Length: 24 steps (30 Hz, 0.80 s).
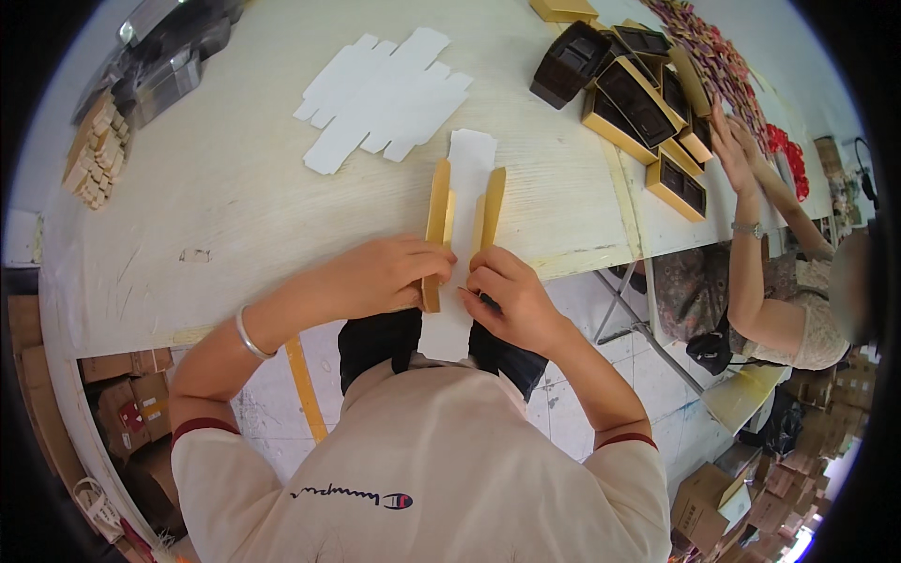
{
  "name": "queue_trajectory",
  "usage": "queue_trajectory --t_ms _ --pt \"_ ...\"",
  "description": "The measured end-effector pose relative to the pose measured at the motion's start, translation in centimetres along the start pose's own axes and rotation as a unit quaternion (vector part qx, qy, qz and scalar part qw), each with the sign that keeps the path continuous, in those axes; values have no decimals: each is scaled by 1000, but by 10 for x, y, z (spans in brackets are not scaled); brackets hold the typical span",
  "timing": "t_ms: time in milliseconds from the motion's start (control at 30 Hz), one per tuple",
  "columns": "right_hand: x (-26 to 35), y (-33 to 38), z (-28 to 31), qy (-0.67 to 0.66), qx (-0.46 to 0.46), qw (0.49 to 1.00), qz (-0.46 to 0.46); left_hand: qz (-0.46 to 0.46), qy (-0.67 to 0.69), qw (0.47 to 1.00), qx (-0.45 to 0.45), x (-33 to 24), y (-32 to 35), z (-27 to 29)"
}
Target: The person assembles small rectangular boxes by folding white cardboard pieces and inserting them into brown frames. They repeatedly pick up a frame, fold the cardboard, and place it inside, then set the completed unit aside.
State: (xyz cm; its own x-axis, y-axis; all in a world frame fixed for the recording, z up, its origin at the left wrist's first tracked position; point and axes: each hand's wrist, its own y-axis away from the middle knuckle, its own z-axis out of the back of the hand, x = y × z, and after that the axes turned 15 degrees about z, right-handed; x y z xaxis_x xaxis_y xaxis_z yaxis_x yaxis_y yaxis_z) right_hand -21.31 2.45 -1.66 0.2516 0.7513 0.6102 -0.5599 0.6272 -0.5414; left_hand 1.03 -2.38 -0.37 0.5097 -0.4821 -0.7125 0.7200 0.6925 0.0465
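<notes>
Near the table's front edge, a partly folded cardboard box blank [472, 155] lies with its white inside up. Its gold side flaps stand raised along the left and right. My left hand [413, 270] has its fingers closed round the near end of the left flap. The right flap's near end is pinched by my right hand [502, 291]. Farther off on the table lies a flat stack of white die-cut box blanks [385, 98].
At the right, gold boxes [624, 117] with dark plastic inserts are piled beside a loose dark tray [570, 64]. Another person's hands [737, 155] touch the pile. Folded gold pieces [97, 155] and clear plastic packs [169, 75] sit at the far left.
</notes>
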Motion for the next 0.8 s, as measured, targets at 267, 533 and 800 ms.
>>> queue_trajectory --t_ms 267,533,800 --pt "13 -6 2 -128 -20 979 -157 -14 -32 989 -144 -15 -7 -27" --pt "14 15 13 71 66 993 64 93 86 988 -89 -16 -7 -25" --pt "-9 25 -8 -8 -121 992 -28 152 305 937 75 -21 -12 -1"
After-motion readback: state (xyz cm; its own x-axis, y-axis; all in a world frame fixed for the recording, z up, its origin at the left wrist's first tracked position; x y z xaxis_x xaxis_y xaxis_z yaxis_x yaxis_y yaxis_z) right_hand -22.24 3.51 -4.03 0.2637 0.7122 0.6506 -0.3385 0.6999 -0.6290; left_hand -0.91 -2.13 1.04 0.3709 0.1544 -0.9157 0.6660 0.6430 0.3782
